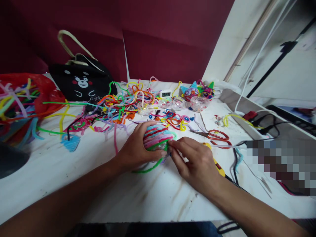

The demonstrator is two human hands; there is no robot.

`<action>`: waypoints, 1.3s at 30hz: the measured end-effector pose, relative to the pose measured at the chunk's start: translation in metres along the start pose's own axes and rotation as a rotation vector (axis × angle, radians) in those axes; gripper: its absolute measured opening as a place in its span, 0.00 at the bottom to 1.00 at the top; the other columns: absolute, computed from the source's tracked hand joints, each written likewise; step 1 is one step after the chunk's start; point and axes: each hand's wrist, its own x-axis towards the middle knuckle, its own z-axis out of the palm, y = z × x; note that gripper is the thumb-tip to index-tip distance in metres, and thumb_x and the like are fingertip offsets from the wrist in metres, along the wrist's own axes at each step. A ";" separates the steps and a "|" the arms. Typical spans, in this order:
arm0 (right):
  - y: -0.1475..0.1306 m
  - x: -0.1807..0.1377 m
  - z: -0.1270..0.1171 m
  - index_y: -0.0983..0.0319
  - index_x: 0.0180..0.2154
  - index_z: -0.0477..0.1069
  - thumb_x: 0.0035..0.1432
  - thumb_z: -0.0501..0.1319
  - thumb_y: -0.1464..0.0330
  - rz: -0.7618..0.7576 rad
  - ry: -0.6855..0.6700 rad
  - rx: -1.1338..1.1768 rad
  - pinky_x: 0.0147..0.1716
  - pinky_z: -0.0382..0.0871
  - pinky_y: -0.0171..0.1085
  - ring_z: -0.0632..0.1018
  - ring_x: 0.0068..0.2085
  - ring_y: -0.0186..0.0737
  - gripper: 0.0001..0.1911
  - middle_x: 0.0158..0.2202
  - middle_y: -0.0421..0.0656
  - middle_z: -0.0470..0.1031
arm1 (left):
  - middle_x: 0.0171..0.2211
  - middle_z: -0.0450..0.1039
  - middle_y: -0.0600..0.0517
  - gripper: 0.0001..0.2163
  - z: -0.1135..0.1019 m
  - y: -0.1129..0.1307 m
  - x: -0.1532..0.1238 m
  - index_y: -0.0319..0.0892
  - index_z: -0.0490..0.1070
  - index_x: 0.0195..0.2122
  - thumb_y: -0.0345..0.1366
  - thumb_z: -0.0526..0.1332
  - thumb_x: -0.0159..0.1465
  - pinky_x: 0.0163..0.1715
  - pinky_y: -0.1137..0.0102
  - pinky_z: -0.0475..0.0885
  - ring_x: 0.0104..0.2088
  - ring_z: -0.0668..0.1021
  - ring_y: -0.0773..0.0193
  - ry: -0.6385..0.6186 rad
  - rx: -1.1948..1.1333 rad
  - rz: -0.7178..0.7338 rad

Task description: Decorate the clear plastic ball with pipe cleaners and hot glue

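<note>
A clear plastic ball [158, 136] is wrapped over its upper part with pink, red and light blue pipe cleaners. My left hand [138, 141] grips it from the left, fingers over the top and thumb across the front. A green pipe cleaner [148, 170] runs along the ball's side, and one end sticks out at the lower left. At the ball's right side, my right hand [192, 154] pinches the green pipe cleaner between thumb and fingers. The lower part of the ball is partly hidden behind my left thumb.
Red-handled scissors [218, 135] and a yellow tool [218, 166] with a black cord lie to the right. Behind are a pile of pipe cleaners [128, 102], a small digital clock [165, 94] and clear balls [197, 103]. A black bag [81, 82] stands at back left.
</note>
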 end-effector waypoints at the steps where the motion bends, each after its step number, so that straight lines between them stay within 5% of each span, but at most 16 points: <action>1: 0.001 0.001 0.000 0.68 0.38 0.77 0.63 0.58 0.74 0.047 0.004 0.052 0.29 0.66 0.35 0.74 0.29 0.35 0.09 0.28 0.44 0.75 | 0.56 0.65 0.44 0.37 0.000 0.000 0.000 0.43 0.60 0.57 0.44 0.71 0.47 0.57 0.54 0.67 0.57 0.71 0.47 0.002 0.001 0.001; 11: 0.008 0.013 0.001 0.60 0.30 0.71 0.54 0.64 0.66 0.527 -0.115 0.405 0.25 0.62 0.33 0.70 0.26 0.33 0.05 0.26 0.37 0.72 | 0.56 0.65 0.43 0.37 -0.001 0.004 0.000 0.43 0.60 0.57 0.43 0.70 0.47 0.57 0.53 0.67 0.57 0.70 0.47 -0.004 0.031 -0.040; 27: 0.020 0.020 0.001 0.61 0.30 0.71 0.49 0.63 0.69 0.573 -0.197 0.512 0.26 0.62 0.34 0.70 0.27 0.33 0.04 0.26 0.37 0.71 | 0.59 0.63 0.43 0.39 -0.006 0.004 0.002 0.45 0.57 0.59 0.42 0.71 0.47 0.58 0.53 0.67 0.58 0.69 0.45 -0.054 0.005 0.011; 33: 0.027 0.021 0.002 0.61 0.31 0.71 0.49 0.63 0.68 0.569 -0.203 0.542 0.27 0.63 0.34 0.70 0.26 0.33 0.05 0.26 0.37 0.71 | 0.55 0.67 0.46 0.38 -0.009 0.002 0.003 0.46 0.56 0.58 0.42 0.71 0.49 0.49 0.60 0.74 0.51 0.75 0.51 -0.114 -0.105 -0.031; 39: 0.033 0.027 0.003 0.62 0.31 0.71 0.48 0.64 0.66 0.594 -0.218 0.542 0.24 0.62 0.33 0.70 0.25 0.32 0.07 0.25 0.37 0.71 | 0.55 0.66 0.44 0.36 -0.006 -0.007 0.006 0.46 0.57 0.57 0.48 0.71 0.50 0.52 0.56 0.72 0.53 0.74 0.49 -0.036 -0.067 0.006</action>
